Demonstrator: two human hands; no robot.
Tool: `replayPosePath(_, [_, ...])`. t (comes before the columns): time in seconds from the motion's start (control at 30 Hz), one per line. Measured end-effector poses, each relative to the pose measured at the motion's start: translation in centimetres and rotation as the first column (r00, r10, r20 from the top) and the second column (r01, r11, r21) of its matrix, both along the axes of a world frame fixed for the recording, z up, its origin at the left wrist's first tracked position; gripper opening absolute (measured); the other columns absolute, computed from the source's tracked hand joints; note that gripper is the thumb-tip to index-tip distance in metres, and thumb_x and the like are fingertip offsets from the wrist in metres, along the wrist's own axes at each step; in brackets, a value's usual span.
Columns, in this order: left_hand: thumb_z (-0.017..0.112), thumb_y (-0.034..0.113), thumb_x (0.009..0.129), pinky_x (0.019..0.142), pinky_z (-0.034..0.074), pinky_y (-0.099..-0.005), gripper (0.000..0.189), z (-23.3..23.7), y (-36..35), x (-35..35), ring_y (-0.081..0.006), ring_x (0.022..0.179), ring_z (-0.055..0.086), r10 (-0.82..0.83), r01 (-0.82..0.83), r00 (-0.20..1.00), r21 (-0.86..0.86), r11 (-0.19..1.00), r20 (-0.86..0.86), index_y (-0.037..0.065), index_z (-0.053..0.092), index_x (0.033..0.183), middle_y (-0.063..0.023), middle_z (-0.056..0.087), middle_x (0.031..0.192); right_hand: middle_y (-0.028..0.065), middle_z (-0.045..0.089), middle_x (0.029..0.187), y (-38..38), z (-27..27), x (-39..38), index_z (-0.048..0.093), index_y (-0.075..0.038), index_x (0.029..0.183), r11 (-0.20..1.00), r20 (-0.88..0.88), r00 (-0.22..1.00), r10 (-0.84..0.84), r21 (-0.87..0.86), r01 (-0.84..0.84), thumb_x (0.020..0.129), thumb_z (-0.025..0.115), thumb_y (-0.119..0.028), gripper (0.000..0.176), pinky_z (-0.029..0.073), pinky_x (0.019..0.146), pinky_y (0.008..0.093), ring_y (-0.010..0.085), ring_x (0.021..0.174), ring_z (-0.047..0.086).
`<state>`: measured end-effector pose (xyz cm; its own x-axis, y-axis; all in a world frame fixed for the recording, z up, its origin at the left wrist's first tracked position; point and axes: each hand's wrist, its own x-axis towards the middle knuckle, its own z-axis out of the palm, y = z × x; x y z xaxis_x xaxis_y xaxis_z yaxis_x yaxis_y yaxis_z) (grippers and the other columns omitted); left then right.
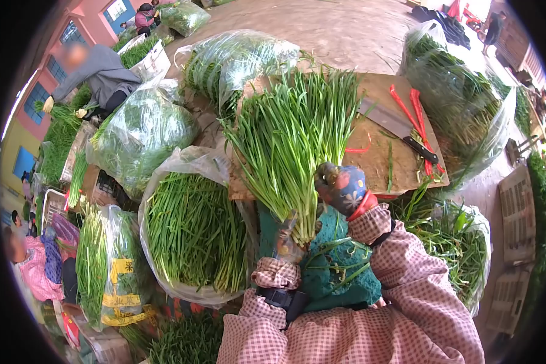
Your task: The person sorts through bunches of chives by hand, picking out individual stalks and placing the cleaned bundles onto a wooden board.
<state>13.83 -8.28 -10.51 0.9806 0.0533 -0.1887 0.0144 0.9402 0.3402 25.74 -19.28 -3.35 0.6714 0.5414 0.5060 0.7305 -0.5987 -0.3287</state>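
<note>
A large bunch of long green leafy stalks [291,133] lies over the left part of a wooden board [370,164], its pale stem ends toward me. My left hand [289,239] is wrapped round the stem ends. My right hand [343,188], in a patterned blue glove, is closed beside the stems on their right; what its fingers hold is hidden. On the board's right side lie a cleaver [394,124] with a black handle and several red ties [415,115]. Loose leaves rest on a teal cloth [346,267] on my lap.
An open bag of greens [194,236] stands left of the board, and a bag of loose leaves [455,249] stands right. Large stuffed bags [461,103] surround the board. A person in grey [103,79] works at the upper left. Crates [515,212] line the right.
</note>
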Motion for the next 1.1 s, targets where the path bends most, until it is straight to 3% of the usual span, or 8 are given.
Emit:
replayPosePath(0.27, [0.049, 0.03, 0.085, 0.081, 0.046, -0.0396, 0.05, -1.6, 0.2, -0.4, -0.027, 0.105, 0.048, 0.008, 0.027, 0.99, -0.239, 0.971, 0.142, 0.001, 0.036, 0.123, -0.0156, 0.045, 0.119, 0.0094, 0.051, 0.048, -0.2, -0.1, -2.1, 0.055, -0.009, 0.071, 0.962, -0.008, 0.966, 0.259, 0.085, -0.258, 0.068, 0.061, -0.014, 0.009, 0.043, 0.041, 0.0377, 0.0287, 0.043, 0.053])
replayPosePath(0.5, [0.049, 0.022, 0.085, 0.084, 0.046, -0.038, 0.038, -4.7, 0.2, -0.7, -0.0264, 0.096, 0.054, 0.018, -0.045, 0.989, 0.182, 0.982, 0.148, -0.003, 0.045, 0.113, -0.0173, 0.051, 0.11, 0.0082, 0.053, 0.052, -0.9, -1.3, -3.8, 0.055, -0.005, 0.072, 0.938, -0.176, 0.93, 0.323, 0.188, -0.29, 0.069, 0.064, -0.014, 0.012, 0.041, 0.041, 0.033, 0.0227, 0.044, 0.053])
replayPosePath(0.6, [0.048, 0.02, 0.085, 0.079, 0.049, -0.0364, 0.034, -4.4, 0.4, -1.0, -0.0257, 0.09, 0.057, 0.019, -0.044, 0.989, 0.17, 0.984, 0.147, -0.004, 0.048, 0.109, -0.0185, 0.055, 0.104, -0.0006, 0.051, 0.056, -2.1, 0.4, -3.5, 0.057, 0.0, 0.08, 0.911, -0.879, 0.251, 0.406, 0.411, -0.036, 0.077, 0.062, -0.019, 0.02, 0.037, 0.04, 0.0221, 0.0063, 0.047, 0.048])
replayPosePath(0.73, [0.047, 0.022, 0.085, 0.059, 0.054, -0.0351, 0.035, -7.1, 0.8, -1.2, -0.0266, 0.082, 0.06, 0.025, -0.058, 0.966, 0.122, 0.991, 0.257, -0.004, 0.048, 0.108, -0.0185, 0.057, 0.101, 0.0015, 0.054, 0.062, -3.1, 2.1, -4.7, 0.057, 0.0, 0.078, 0.823, -0.821, -0.063, 0.568, 0.562, 0.085, 0.076, 0.063, -0.02, 0.021, 0.034, 0.039, 0.0203, 0.0061, 0.044, 0.045])
replayPosePath(0.83, [0.065, 0.036, 0.071, 0.068, 0.053, -0.0386, 0.061, -5.4, 1.0, -0.7, -0.0335, 0.098, 0.053, -0.041, 0.017, 0.989, 0.175, 0.984, 0.139, -0.006, 0.046, 0.111, -0.026, 0.046, 0.114, 0.0014, 0.052, 0.059, -4.1, 0.5, -4.2, 0.056, 0.001, 0.078, 0.365, -0.067, 0.501, 0.863, 0.77, -0.524, 0.074, 0.067, -0.023, 0.027, 0.033, 0.039, 0.0209, 0.0073, 0.043, 0.045])
replayPosePath(0.9, [0.068, 0.035, 0.068, 0.069, 0.053, -0.0401, 0.063, -2.7, 0.6, -0.2, -0.0365, 0.099, 0.052, -0.064, 0.06, 0.992, 0.038, 0.997, 0.111, -0.006, 0.046, 0.111, -0.0239, 0.046, 0.115, 0.0032, 0.053, 0.058, -7.9, 4.4, -4.9, 0.055, 0.002, 0.079, 0.228, -0.223, -0.19, 0.956, 0.974, 0.005, 0.072, 0.069, -0.027, 0.033, 0.034, 0.04, 0.0214, 0.0089, 0.043, 0.046])
replayPosePath(0.97, [0.055, 0.012, 0.078, 0.068, 0.052, -0.0407, 0.047, -1.4, 0.2, 0.3, -0.031, 0.098, 0.053, -0.031, 0.031, 0.999, 0.014, 0.999, 0.015, 0.0, 0.039, 0.12, -0.0201, 0.046, 0.117, 0.0059, 0.053, 0.057, -13.5, 2.0, -3.2, 0.056, 0.002, 0.077, 0.175, -0.172, -0.312, 0.935, 0.984, -0.016, 0.073, 0.068, -0.029, 0.034, 0.037, 0.041, 0.0221, 0.0097, 0.044, 0.047])
replayPosePath(1.1, [0.056, 0.011, 0.077, 0.082, 0.046, -0.044, 0.049, -2.5, 0.4, 0.4, -0.0335, 0.105, 0.048, -0.077, 0.078, 0.997, -0.036, 0.996, 0.024, 0.0, 0.039, 0.121, -0.0203, 0.043, 0.12, 0.0054, 0.057, 0.056, -14.2, 2.7, -5.2, 0.058, -0.001, 0.074, 0.977, -0.982, 0.185, -0.019, 0.02, 0.21, 0.081, 0.055, -0.034, 0.034, 0.041, 0.043, 0.024, 0.013, 0.048, 0.055])
